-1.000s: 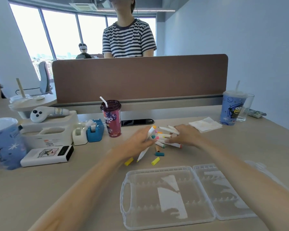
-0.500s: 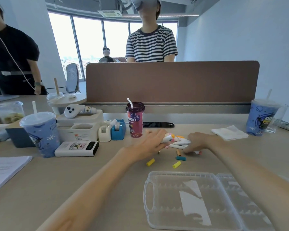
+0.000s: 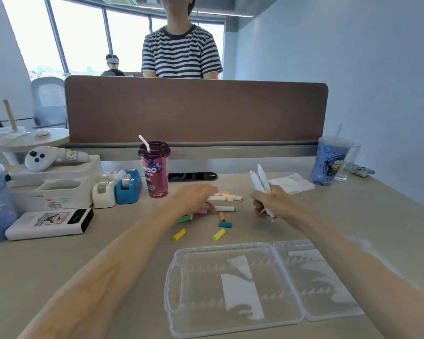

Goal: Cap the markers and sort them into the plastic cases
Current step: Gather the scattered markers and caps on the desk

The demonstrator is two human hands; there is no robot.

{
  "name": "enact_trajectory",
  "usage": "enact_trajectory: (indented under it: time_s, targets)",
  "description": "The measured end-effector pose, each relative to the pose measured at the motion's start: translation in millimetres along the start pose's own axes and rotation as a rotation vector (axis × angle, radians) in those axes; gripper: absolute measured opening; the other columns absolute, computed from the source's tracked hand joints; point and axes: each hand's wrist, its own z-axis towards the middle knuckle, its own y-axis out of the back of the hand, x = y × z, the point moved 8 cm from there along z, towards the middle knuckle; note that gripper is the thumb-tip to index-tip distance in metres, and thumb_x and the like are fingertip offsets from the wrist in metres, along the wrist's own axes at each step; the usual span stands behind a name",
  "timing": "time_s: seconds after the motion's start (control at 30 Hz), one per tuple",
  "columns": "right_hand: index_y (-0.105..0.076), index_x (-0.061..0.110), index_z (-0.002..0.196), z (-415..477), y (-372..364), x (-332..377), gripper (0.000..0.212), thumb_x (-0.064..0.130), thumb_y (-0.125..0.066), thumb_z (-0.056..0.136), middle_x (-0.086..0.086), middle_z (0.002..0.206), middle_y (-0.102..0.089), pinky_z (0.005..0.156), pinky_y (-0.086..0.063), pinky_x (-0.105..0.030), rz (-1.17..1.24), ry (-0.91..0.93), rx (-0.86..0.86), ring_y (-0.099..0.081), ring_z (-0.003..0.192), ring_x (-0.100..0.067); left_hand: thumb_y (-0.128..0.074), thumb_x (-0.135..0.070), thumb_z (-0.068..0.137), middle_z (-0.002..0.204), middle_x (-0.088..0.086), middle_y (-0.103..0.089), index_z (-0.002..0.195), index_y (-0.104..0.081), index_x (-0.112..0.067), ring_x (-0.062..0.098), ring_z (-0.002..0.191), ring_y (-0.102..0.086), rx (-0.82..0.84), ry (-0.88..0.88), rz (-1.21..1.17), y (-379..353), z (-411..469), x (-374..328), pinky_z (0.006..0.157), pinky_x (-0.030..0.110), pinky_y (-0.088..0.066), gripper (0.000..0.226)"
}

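Right hand (image 3: 274, 204) at centre right, fisted round two upright markers (image 3: 260, 179); left hand (image 3: 196, 199) curled on flat-lying markers (image 3: 227, 203), long axes left-right; loose caps (image 3: 179, 234) nearer left hand.

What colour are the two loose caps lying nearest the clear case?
Both caps are yellow, seen in the head view, just beyond the case.

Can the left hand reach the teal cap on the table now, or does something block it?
Probably yes. The left hand rests on the marker pile, and the teal cap lies just in front of it on bare table, with nothing over it. The right hand holds markers off to the side.
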Motion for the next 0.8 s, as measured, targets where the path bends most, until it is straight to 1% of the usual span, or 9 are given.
enact_trajectory:
  time_s: [0.13,0.2,0.3,0.37,0.47,0.53,0.6,0.7,0.8]
  targets:
    - [-0.048,0.014,0.100,-17,7,-4,0.028,0.039,-0.059,0.094,0.002,0.056,-0.045,0.043,-0.039,-0.024,0.165,0.035,0.002,-0.041,0.044,-0.011,-0.060,-0.036,0.088,0.106,0.001,-0.060,0.106,-0.062,-0.020,0.021,0.096,-0.057,0.077,-0.013,0.060,-11,23,-12,0.074,0.033,-0.044,0.024]
    - [-0.044,0.019,0.119,-15,8,-13,0.040,0.044,-0.060,0.092,0.000,0.063,-0.047,0.044,-0.040,-0.021,0.123,-0.004,-0.008,-0.040,0.047,-0.009,-0.062,-0.035,0.085,0.101,0.002,-0.062,0.102,-0.063,-0.018,0.023,0.091,-0.058,0.093,0.005,0.081,-14,29,-15,0.072,0.033,-0.046,0.024]
    - [-0.042,0.026,0.128,-6,13,-17,0.047,0.048,-0.060,0.090,-0.002,0.077,-0.052,0.051,-0.043,-0.022,0.034,-0.014,-0.083,-0.047,0.057,-0.012,-0.065,-0.038,0.080,0.095,0.003,-0.062,0.097,-0.059,-0.017,0.022,0.084,-0.057,0.107,0.019,0.099,-14,27,-14,0.064,0.032,-0.043,0.027]
    - [-0.051,0.024,0.121,3,18,-10,0.039,0.046,-0.061,0.090,0.002,0.079,-0.056,0.055,-0.046,-0.025,-0.057,0.053,-0.162,-0.052,0.062,-0.013,-0.063,-0.040,0.079,0.094,0.002,-0.062,0.094,-0.056,-0.020,0.021,0.080,-0.055,0.073,0.011,0.108,-8,18,-14,0.062,0.031,-0.040,0.025]
    - [-0.060,0.025,0.107,21,13,6,0.024,0.043,-0.062,0.090,0.001,0.089,-0.063,0.073,-0.052,-0.035,-0.334,0.168,-0.216,-0.060,0.079,-0.017,-0.060,-0.039,0.084,0.094,0.000,-0.063,0.088,-0.051,-0.024,0.018,0.079,-0.052,-0.034,0.000,0.102,11,-2,-13,0.061,0.030,-0.035,0.017]
    - [-0.062,0.025,0.093,38,-2,21,0.015,0.040,-0.061,0.090,0.002,0.087,-0.062,0.065,-0.046,-0.028,-0.534,0.235,-0.173,-0.058,0.081,-0.020,-0.058,-0.035,0.088,0.096,-0.002,-0.061,0.092,-0.050,-0.024,0.017,0.084,-0.054,-0.129,0.000,0.052,28,-19,-11,0.065,0.031,-0.039,0.014]
    - [-0.061,0.016,0.086,54,-22,35,0.019,0.034,-0.061,0.092,-0.002,0.083,-0.055,0.055,-0.033,-0.026,-0.686,0.275,-0.078,-0.050,0.075,-0.020,-0.058,-0.035,0.091,0.097,-0.004,-0.058,0.103,-0.051,-0.022,0.017,0.087,-0.056,-0.215,0.003,-0.038,42,-39,-7,0.071,0.032,-0.046,0.019]
    - [-0.062,0.010,0.087,80,-50,42,0.025,0.035,-0.065,0.090,-0.007,0.087,-0.048,0.062,-0.032,-0.030,-0.839,0.309,0.012,-0.049,0.076,-0.023,-0.060,-0.031,0.093,0.083,-0.014,-0.054,0.102,-0.048,-0.024,0.003,0.072,-0.050,-0.391,0.005,-0.304,58,-74,-3,0.062,0.022,-0.043,0.016]
    - [-0.066,0.011,0.105,95,-68,38,0.032,0.038,-0.065,0.089,-0.009,0.101,-0.056,0.069,-0.038,-0.030,-0.978,0.300,0.070,-0.053,0.086,-0.024,-0.061,-0.029,0.093,0.069,-0.018,-0.048,0.090,-0.040,-0.033,-0.001,0.062,-0.048,-0.538,0.019,-0.524,67,-104,0,0.054,0.018,-0.036,0.021]
